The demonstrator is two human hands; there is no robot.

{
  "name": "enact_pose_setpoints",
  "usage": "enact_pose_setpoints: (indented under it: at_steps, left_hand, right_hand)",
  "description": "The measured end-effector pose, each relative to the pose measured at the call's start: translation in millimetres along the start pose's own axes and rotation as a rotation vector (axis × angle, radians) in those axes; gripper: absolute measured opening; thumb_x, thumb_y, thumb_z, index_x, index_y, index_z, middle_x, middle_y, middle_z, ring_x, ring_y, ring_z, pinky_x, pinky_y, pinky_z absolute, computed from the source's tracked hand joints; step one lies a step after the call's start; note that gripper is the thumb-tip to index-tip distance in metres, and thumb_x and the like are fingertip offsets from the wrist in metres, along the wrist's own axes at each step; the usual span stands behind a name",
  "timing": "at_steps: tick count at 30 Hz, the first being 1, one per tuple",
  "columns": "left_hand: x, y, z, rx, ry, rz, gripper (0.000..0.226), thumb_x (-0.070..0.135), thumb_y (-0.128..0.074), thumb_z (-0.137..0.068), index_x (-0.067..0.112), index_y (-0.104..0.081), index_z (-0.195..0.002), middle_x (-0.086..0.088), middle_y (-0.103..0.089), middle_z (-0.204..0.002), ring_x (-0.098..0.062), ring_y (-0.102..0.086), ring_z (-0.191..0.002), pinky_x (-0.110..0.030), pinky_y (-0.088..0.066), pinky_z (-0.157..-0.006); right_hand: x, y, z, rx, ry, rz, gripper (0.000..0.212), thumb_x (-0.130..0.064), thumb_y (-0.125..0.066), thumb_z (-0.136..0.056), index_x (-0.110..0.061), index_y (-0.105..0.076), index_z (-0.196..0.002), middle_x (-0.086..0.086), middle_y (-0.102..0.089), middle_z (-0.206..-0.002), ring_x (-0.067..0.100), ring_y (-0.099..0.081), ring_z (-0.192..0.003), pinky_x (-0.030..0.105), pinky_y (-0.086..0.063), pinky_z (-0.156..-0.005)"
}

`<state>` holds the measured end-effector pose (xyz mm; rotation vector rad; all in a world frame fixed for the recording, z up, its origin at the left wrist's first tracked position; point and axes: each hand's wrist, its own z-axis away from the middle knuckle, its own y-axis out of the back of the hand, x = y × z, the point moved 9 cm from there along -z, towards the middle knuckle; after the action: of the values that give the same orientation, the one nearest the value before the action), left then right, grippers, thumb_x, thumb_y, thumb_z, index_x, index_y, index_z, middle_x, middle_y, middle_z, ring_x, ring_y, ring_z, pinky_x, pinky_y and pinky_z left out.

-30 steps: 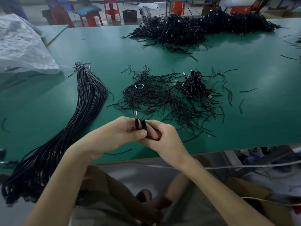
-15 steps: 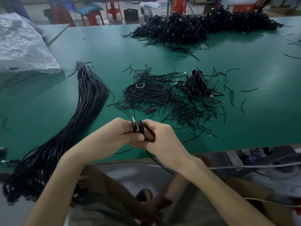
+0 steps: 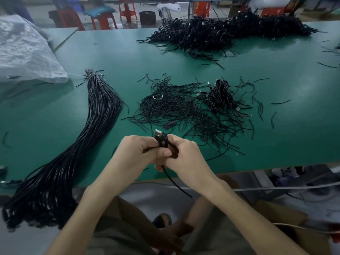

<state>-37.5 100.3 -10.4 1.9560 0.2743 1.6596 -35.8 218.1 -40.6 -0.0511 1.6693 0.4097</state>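
Since the earlier frames, a loose tail point(image 3: 172, 180) of the thin black rubber-sheathed USB cable point(image 3: 163, 142) is let down below the hands, and its silver metal plug point(image 3: 157, 133) is tipped leftward. The cable is held as a small coil just on the near side of the flat heap of short thin black wire ties point(image 3: 171, 109), above the green matted table point(image 3: 55, 111). The coil is pinched by the left hand point(image 3: 138, 153), with the thumb laid across it and the fingers curled behind. It is also gripped by the right hand point(image 3: 187, 157), whose fingers are curled round the loops. The tail is judged the chief risk: hanging unsupported, nearer than the heap, it may be caught on the table edge or the lap, and the loops dragged open. If either pinch is eased before a tie is fetched from the heap, the springy coil is likely to be lost. Extra ties may also be dragged out when one is pulled from the heap.
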Motion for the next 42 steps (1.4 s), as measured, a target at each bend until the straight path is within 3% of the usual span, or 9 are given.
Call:
enact_pose_setpoints:
  at_steps: [6,9,12,15,18,25,37,39,42]
  left_hand:
    - [-7.5,-24.4,4.6,-0.184,0.037,-0.208,0.013,0.016,-0.063,-0.098,0.01,-0.072,-0.09,0.0,-0.074,-0.082,-0.019,-0.069,-0.077,-0.046,-0.052,-0.077]
    - [-7.1,-22.5,5.5,-0.166,0.048,-0.149,0.013,0.014,-0.065,-0.098,0.006,-0.073,-0.09,-0.006,-0.073,-0.082,-0.023,-0.068,-0.076,-0.046,-0.052,-0.076]
    - [-5.8,-22.5,6.2,-0.171,0.045,-0.093,0.011,0.012,-0.064,-0.098,0.008,-0.074,-0.096,-0.005,-0.075,-0.087,-0.023,-0.071,-0.081,-0.047,-0.056,-0.081]
    - [-3.4,-20.4,5.4,-0.148,0.031,-0.027,0.014,0.014,-0.066,-0.098,0.022,-0.077,-0.101,0.009,-0.078,-0.093,-0.007,-0.073,-0.089,-0.029,-0.056,-0.085]
    - [-4.5,-15.1,2.1,-0.061,0.019,-0.068,0.014,0.022,-0.071,-0.093,0.034,-0.077,-0.096,0.024,-0.074,-0.084,0.008,-0.067,-0.079,-0.01,-0.045,-0.071]
    - [2.3,-10.2,5.3,0.167,-0.065,-0.108,0.005,0.018,-0.076,-0.088,0.02,-0.081,-0.087,0.015,-0.071,-0.083,-0.005,-0.065,-0.08,-0.015,-0.045,-0.071]
    - [10.5,-16.6,17.5,0.222,-0.169,-0.199,0.021,0.025,-0.069,-0.088,0.006,-0.077,-0.085,0.006,-0.059,-0.09,-0.006,-0.056,-0.083,-0.008,-0.038,-0.073]
    - [7.3,-15.6,17.7,0.217,-0.149,-0.234,0.025,0.033,-0.066,-0.087,0.011,-0.075,-0.078,0.001,-0.054,-0.094,-0.01,-0.053,-0.085,-0.012,-0.038,-0.077]
    - [1.3,-7.9,15.7,0.216,-0.081,-0.117,0.013,0.039,-0.068,-0.081,0.04,-0.063,-0.07,0.008,-0.056,-0.084,-0.009,-0.056,-0.078,-0.013,-0.04,-0.069]
  right_hand:
    - [5.3,-5.6,9.4,-0.04,0.014,0.04,0.034,-0.005,-0.081,-0.078,-0.014,-0.068,-0.108,-0.001,-0.074,-0.086,0.008,-0.073,-0.074,0.017,-0.056,-0.067]
    - [5.0,-6.4,10.0,-0.04,0.028,-0.001,0.05,-0.002,-0.077,-0.08,-0.022,-0.064,-0.124,0.0,-0.075,-0.095,0.014,-0.075,-0.078,0.03,-0.062,-0.074]
    - [4.1,-5.0,8.3,-0.034,0.032,0.007,0.037,-0.005,-0.077,-0.082,-0.022,-0.064,-0.112,0.001,-0.075,-0.091,0.015,-0.075,-0.076,0.029,-0.062,-0.071]
    - [6.2,1.6,7.0,0.03,0.021,0.089,0.026,-0.007,-0.077,-0.083,-0.02,-0.067,-0.103,-0.003,-0.073,-0.087,0.008,-0.073,-0.075,0.02,-0.058,-0.066]
    - [11.8,5.6,5.3,0.077,-0.019,0.103,0.02,-0.003,-0.072,-0.087,-0.015,-0.067,-0.103,0.002,-0.071,-0.089,0.011,-0.073,-0.07,0.026,-0.061,-0.065]
    - [4.4,5.9,-0.7,0.087,0.049,0.295,0.018,-0.005,-0.065,-0.089,-0.012,-0.063,-0.105,0.001,-0.065,-0.094,0.024,-0.067,-0.083,0.047,-0.057,-0.075]
    - [3.9,11.2,3.6,0.143,0.046,0.348,0.024,-0.002,-0.071,-0.082,-0.011,-0.063,-0.102,-0.003,-0.061,-0.093,0.017,-0.058,-0.082,0.039,-0.054,-0.073]
    - [4.1,11.6,5.4,0.134,0.046,0.37,0.022,-0.004,-0.072,-0.084,-0.012,-0.06,-0.1,-0.005,-0.058,-0.093,0.017,-0.057,-0.083,0.039,-0.054,-0.073]
    - [3.8,8.9,8.4,0.088,0.05,0.427,0.016,-0.006,-0.069,-0.089,-0.011,-0.059,-0.1,-0.004,-0.057,-0.094,0.02,-0.059,-0.086,0.043,-0.055,-0.075]
